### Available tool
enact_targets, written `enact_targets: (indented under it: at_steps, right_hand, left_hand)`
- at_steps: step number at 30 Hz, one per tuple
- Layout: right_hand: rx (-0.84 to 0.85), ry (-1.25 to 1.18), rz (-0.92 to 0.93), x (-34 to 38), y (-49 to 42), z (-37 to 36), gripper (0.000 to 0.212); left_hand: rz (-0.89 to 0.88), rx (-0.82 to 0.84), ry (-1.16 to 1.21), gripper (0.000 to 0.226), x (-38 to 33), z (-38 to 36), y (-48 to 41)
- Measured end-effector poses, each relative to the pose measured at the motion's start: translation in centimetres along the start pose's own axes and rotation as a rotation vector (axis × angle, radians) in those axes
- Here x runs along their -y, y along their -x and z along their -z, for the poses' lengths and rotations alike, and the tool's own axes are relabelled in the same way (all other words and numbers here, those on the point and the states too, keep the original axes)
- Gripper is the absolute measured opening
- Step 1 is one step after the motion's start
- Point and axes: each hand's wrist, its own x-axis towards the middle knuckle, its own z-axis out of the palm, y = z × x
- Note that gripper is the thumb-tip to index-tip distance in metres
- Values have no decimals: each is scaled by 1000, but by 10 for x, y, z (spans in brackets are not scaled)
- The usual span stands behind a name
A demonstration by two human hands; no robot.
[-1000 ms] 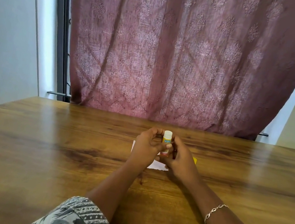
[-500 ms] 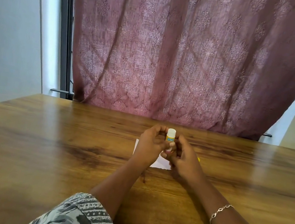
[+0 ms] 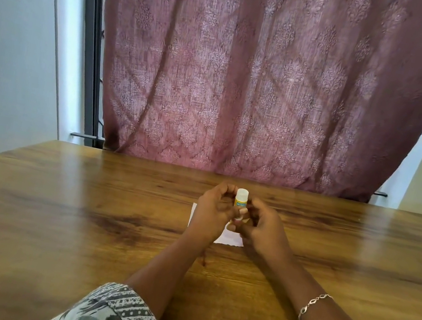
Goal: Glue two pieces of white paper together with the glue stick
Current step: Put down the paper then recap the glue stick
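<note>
A small glue stick (image 3: 241, 198) with a white top and a yellow-blue label stands upright between my two hands, above the table. My left hand (image 3: 211, 214) curls around its left side and my right hand (image 3: 262, 229) grips its lower part. White paper (image 3: 229, 238) lies flat on the wooden table (image 3: 53, 216) right under the hands; only its left edge and near corner show. I cannot tell whether one or two sheets lie there.
A dark pink patterned curtain (image 3: 260, 84) hangs behind the table's far edge. A dark window frame (image 3: 93, 54) and pale walls flank it. Patterned sleeves show at the bottom corners and a bracelet (image 3: 312, 304) circles my right wrist.
The hands and glue stick stay in the same pose over the paper. The view has shifted slightly, and the yellow bit seen right of my right hand earlier is now hidden.
</note>
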Motion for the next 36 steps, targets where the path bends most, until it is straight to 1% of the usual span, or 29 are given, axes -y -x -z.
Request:
enact_targets:
  at_steps: [2, 4, 7, 10, 12, 14, 16, 18, 21, 22, 24, 27, 29, 32, 36]
  right_hand:
    - [-23, 161, 51, 2, 1, -1, 36]
    - [-31, 217, 73, 3, 3, -2, 36]
    - [17, 169, 56, 1, 3, -2, 29]
    - [51, 27, -14, 0, 3, 0, 33]
    - [48, -7, -31, 0, 3, -1, 32]
    - [38, 30, -17, 1, 3, -2, 34]
    - [31, 125, 20, 1, 3, -1, 44]
    - [25, 169, 38, 2, 4, -1, 48]
    - [42, 136, 34, 5, 5, -1, 41]
    - [56, 114, 27, 6, 5, -1, 42]
    - [71, 70, 10, 4, 4, 0, 51]
    - [62, 49, -1, 0, 2, 1, 50]
    - [58, 102, 3, 0, 2, 1, 50]
    - [64, 162, 10, 2, 2, 1, 58]
    - [128, 270, 44, 10, 5, 12, 58]
  left_hand:
    - [3, -3, 21, 35, 1, -1, 1]
    - [3, -2, 23, 34, 1, -1, 1]
    - [-3, -12, -7, 34, 1, 1, 1]
    - [-1, -14, -17, 34, 1, 1, 1]
    - [-2, -18, -20, 34, 0, -1, 1]
    - [-2, -30, -22, 34, 0, -2, 1]
    - [1, -31, -22, 34, -2, -3, 3]
    - [-8, -23, -27, 33, -2, -3, 4]
    - [-15, -38, -55, 33, -1, -1, 3]
    - [-11, -46, -58, 34, 0, 0, 3]
    - [-5, -47, -49, 34, 0, 0, 3]
    - [-16, -36, -66, 34, -1, -2, 3]
    - [-21, -35, -68, 34, -1, -3, 4]
    - [-24, -34, -71, 33, 0, -3, 3]
    - [-45, -42, -70, 33, -2, -4, 4]
